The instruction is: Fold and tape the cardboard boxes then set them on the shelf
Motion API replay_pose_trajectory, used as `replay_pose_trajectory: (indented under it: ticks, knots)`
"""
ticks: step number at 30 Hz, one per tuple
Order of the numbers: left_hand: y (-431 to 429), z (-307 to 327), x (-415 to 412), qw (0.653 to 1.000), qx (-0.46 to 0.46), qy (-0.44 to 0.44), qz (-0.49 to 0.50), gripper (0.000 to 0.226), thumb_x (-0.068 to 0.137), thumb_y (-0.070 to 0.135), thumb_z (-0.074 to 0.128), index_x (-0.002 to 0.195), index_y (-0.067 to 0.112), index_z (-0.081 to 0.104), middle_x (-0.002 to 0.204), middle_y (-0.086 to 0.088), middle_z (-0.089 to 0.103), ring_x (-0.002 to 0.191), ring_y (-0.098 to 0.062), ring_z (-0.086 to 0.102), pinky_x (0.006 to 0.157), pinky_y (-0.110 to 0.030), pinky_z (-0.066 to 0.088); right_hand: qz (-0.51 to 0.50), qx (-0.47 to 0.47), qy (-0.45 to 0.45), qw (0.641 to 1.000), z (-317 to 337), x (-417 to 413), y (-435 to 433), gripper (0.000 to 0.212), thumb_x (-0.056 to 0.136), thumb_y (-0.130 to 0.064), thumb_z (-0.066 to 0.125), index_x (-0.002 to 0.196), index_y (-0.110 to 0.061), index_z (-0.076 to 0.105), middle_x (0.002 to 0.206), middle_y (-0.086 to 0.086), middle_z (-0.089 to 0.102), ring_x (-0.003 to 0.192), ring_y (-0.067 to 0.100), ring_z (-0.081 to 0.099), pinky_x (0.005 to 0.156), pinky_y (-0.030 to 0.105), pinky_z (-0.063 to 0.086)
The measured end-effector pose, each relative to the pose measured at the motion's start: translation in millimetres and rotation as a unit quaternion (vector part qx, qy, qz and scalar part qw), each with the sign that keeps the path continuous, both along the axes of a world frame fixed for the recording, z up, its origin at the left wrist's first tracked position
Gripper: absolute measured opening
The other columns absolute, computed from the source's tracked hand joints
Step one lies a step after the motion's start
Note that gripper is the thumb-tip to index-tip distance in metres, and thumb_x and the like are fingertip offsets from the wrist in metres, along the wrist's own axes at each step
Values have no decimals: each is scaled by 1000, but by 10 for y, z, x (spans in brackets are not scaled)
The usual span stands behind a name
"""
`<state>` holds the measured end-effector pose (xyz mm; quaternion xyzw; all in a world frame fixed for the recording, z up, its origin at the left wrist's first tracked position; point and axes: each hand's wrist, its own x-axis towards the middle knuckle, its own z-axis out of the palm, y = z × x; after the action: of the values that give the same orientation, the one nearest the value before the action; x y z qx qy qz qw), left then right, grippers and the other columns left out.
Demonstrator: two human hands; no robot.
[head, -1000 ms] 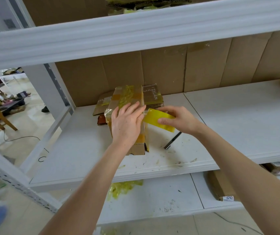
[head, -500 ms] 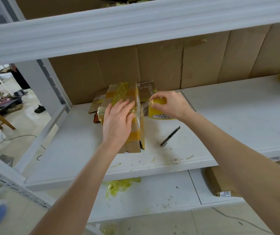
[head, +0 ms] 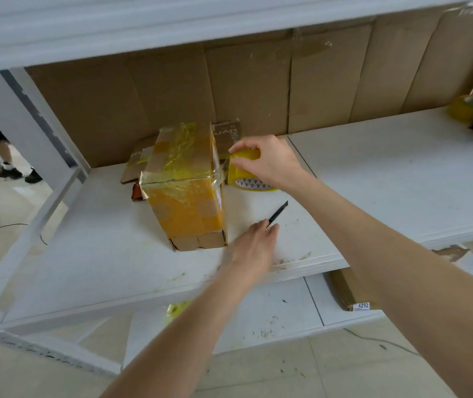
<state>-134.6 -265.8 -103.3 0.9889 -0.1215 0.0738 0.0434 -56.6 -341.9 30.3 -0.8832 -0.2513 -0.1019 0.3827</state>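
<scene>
Now left hand [head: 254, 246] shifted onto cutter [head: 279, 211]; right hand [head: 268, 162] grips tape [head: 251, 184].

The brown cardboard box [head: 189, 196] wears glossy yellow tape. The tape roll [head: 246, 179] is yellow, its white core printed with dark triangles. The shelf [head: 387, 182] is white and the cutter [head: 279, 212] black. A blurred yellow thing [head: 463, 109] far right may be another roll.
</scene>
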Motion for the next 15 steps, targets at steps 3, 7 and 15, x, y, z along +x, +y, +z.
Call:
replay_pose_trajectory:
  ticks: [3, 7, 15]
  knots:
    - [-8, -13, 116, 1000, 20, 4, 6, 30, 94, 5, 42, 123, 13, 48, 120, -5, 53, 110, -24, 51, 77, -36, 44, -3, 1, -3, 1000, -25, 19, 3, 17, 86, -41, 66, 102, -36, 70, 93, -22, 54, 89, 4, 47, 62, 15, 34]
    - [140, -17, 36, 998, 38, 23, 32, 21, 95, 8, 51, 111, 14, 64, 106, -3, 64, 102, -22, 55, 74, -33, 50, -2, 13, -6, 1000, -51, 31, 10, 16, 86, -41, 66, 100, -36, 70, 91, -22, 54, 88, 4, 46, 61, 11, 32]
    - [379, 77, -487, 996, 33, -1, 88, 27, 95, 12, 44, 122, 15, 49, 113, -2, 55, 100, -20, 57, 76, -29, 45, 17, -5, 35, 999, -115, 6, -26, 9, 87, -40, 65, 95, -39, 66, 94, -19, 57, 104, 15, 54, 84, 31, 44]
